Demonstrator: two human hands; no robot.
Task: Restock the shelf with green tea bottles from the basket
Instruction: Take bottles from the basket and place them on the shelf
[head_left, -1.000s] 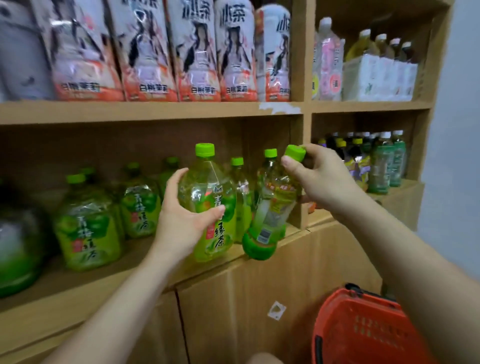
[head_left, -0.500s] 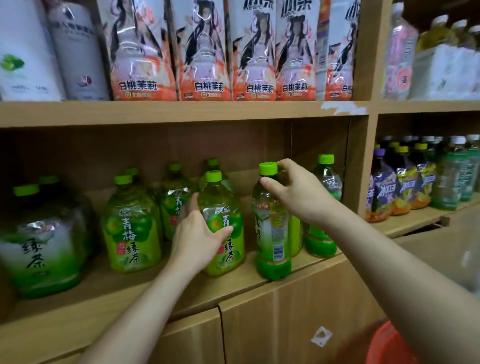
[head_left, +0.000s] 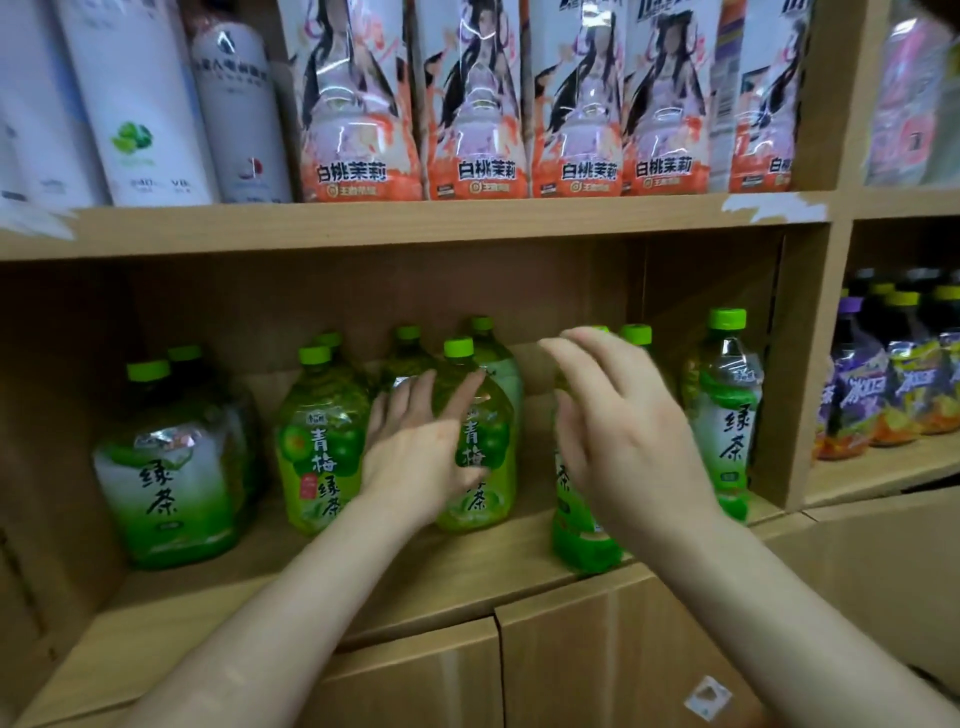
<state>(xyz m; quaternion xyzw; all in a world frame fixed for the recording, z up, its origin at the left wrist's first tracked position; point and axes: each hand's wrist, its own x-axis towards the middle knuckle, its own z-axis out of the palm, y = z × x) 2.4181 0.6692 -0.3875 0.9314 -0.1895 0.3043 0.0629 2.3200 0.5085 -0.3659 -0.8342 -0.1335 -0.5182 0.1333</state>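
Head view shows the left hand (head_left: 415, 460) and right hand (head_left: 626, 431) spread and holding nothing, just in front of green tea bottles (head_left: 317, 467) standing on the shelf (head_left: 467, 569); the slim bottle (head_left: 579, 527) at the front edge looks full, heavy, firm yet slick, best gripped round its middle.

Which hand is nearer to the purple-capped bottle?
Right. The right hand hovers left of the purple-capped bottle, beyond the divider; the left hand is farther left, in front of a plum tea bottle.
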